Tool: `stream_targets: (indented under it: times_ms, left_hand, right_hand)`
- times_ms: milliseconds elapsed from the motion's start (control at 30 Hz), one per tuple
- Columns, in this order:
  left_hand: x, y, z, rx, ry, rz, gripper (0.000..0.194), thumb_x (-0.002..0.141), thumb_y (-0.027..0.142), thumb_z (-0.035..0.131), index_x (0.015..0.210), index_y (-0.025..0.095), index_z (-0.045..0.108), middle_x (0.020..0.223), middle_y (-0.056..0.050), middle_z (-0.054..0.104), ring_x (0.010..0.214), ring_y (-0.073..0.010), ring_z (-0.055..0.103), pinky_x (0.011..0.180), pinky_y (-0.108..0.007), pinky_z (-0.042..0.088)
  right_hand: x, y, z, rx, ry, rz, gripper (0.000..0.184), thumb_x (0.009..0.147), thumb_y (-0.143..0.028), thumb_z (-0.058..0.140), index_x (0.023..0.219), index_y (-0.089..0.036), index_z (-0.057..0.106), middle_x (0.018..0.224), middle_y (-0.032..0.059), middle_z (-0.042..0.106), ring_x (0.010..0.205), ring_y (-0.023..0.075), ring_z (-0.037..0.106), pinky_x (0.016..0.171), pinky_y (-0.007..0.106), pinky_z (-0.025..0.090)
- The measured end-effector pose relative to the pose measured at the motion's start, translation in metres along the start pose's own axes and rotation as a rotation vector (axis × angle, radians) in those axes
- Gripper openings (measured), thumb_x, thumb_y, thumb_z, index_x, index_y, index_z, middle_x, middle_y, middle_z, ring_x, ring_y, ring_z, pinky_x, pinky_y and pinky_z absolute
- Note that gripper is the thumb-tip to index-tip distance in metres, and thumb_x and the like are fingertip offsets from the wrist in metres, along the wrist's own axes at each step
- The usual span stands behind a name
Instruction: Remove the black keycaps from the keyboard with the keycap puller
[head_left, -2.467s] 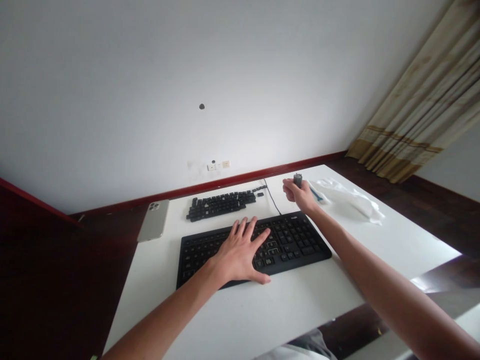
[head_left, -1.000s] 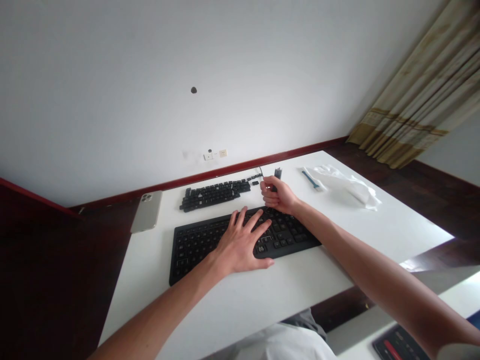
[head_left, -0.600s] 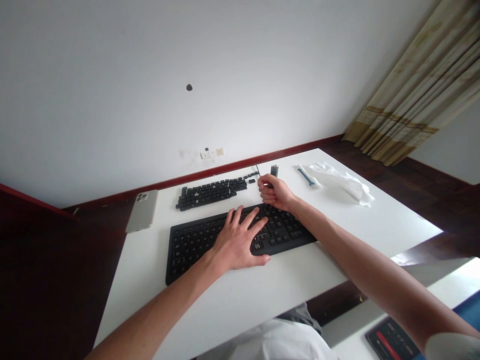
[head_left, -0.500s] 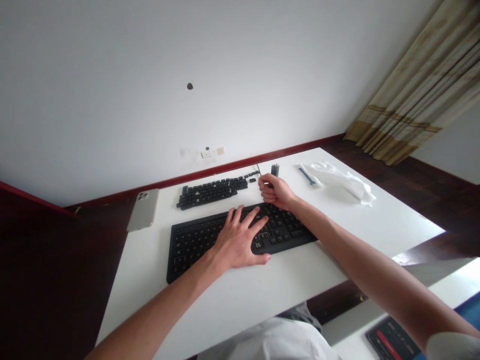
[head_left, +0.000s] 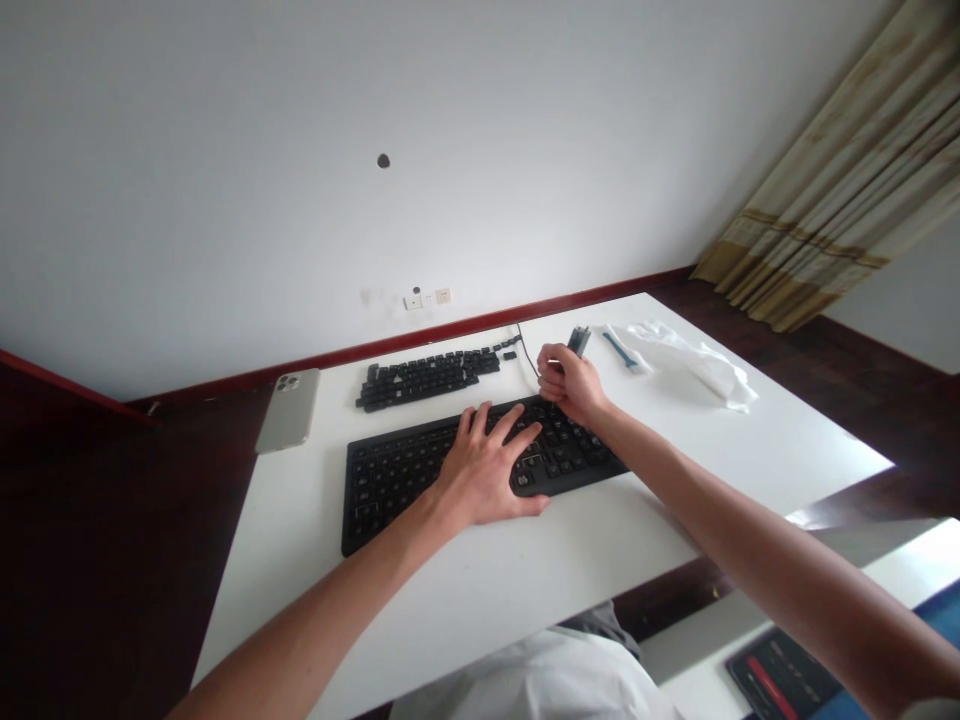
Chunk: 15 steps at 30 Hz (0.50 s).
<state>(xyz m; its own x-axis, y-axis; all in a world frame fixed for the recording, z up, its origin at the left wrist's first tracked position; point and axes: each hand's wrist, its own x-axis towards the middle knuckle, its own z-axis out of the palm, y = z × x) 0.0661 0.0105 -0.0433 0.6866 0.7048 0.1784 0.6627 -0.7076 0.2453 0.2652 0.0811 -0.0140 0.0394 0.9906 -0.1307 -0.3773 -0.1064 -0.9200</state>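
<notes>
My left hand (head_left: 487, 468) lies flat and open on the black keyboard (head_left: 390, 480), fingers spread over the keys. My right hand (head_left: 571, 380) is closed round a small dark grey tool (head_left: 577, 341), which sticks up above my fist, over the keyboard's far right corner. Beyond the keyboard, several loose black keycaps (head_left: 427, 370) lie grouped in rows on the white table (head_left: 750, 440).
A phone (head_left: 288, 422) lies face down at the table's left edge. A blue-handled brush (head_left: 619, 351) and a white cloth (head_left: 705, 368) lie at the far right. The keyboard's cable (head_left: 526, 353) runs to the back edge. Curtains hang at the right.
My right hand with the tool came in from the far right to the keyboard's back edge, dipped to the keys, and has now lifted slightly rightward. My left hand stays on the keyboard.
</notes>
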Motion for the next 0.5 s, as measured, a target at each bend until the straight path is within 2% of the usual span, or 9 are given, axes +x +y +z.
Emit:
stream_targets:
  times_ms: [167, 300, 400, 500]
  left_hand:
    - [0.001, -0.001, 0.002, 0.007, -0.011, 0.005, 0.102, 0.076, 0.078, 0.069, 0.161, 0.028, 0.043, 0.168, -0.008, 0.038, 0.149, -0.0501, 0.031, 0.124, -0.066, 0.020]
    - [-0.001, -0.002, 0.002, 0.002, -0.001, 0.002, 0.105, 0.076, 0.080, 0.068, 0.161, 0.024, 0.042, 0.168, -0.008, 0.038, 0.150, -0.0497, 0.030, 0.125, -0.065, 0.019]
    - [0.001, 0.000, 0.000, -0.031, 0.039, -0.003, 0.091, 0.084, 0.081, 0.062, 0.153, 0.022, 0.051, 0.164, -0.008, 0.045, 0.146, -0.0469, 0.036, 0.124, -0.064, 0.024]
    - [0.013, 0.003, -0.001, -0.083, 0.113, -0.045, 0.065, 0.093, 0.067, 0.063, 0.141, 0.024, 0.061, 0.150, -0.008, 0.059, 0.135, -0.0381, 0.049, 0.119, -0.057, 0.036]
  right_hand:
    - [-0.003, 0.003, -0.004, 0.081, 0.090, -0.030, 0.021, 0.077, -0.026, 0.063, 0.063, -0.021, 0.048, 0.045, -0.0099, 0.022, 0.041, 0.0062, 0.016, 0.038, 0.022, 0.014]
    - [-0.006, 0.004, -0.004, 0.039, 0.000, -0.036, 0.024, 0.080, -0.028, 0.062, 0.063, -0.021, 0.046, 0.046, -0.0095, 0.022, 0.041, 0.0064, 0.016, 0.039, 0.022, 0.014]
    - [-0.007, 0.003, -0.004, 0.019, -0.111, -0.006, 0.026, 0.082, -0.031, 0.062, 0.064, -0.022, 0.045, 0.046, -0.0097, 0.021, 0.041, 0.0065, 0.016, 0.040, 0.023, 0.014]
    - [-0.006, 0.002, -0.006, 0.011, -0.148, -0.011, 0.027, 0.082, -0.032, 0.061, 0.064, -0.022, 0.044, 0.047, -0.0095, 0.020, 0.042, 0.0069, 0.016, 0.041, 0.023, 0.014]
